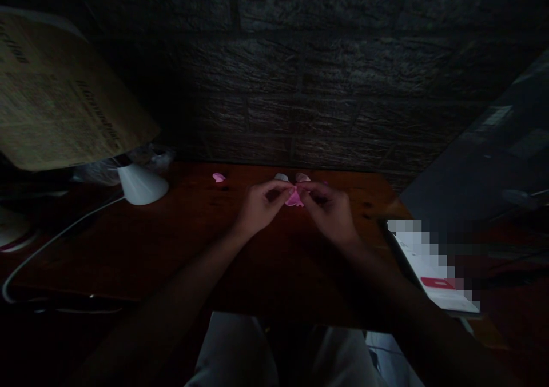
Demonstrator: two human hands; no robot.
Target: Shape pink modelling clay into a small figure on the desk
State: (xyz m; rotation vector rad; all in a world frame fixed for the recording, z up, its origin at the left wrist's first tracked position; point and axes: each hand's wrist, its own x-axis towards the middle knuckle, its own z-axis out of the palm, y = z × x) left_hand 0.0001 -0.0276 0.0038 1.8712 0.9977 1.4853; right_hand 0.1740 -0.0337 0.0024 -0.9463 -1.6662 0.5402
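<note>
I see left hand [258,208] and right hand [333,211], fingers [281,185] pinching the pink piece [294,199] | frame centre, over the worktop [193,218] | held from both sides, I'd judge, to steady it | pink scrap [218,177] left of centre, likely leaving the hands room | piece small, bright, uneven-edged; material unclear to me

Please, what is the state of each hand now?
Left hand: closed, pinching a small, thin, irregular bright-pink piece, material unclear.
Right hand: closed, pinching the same piece.
</note>
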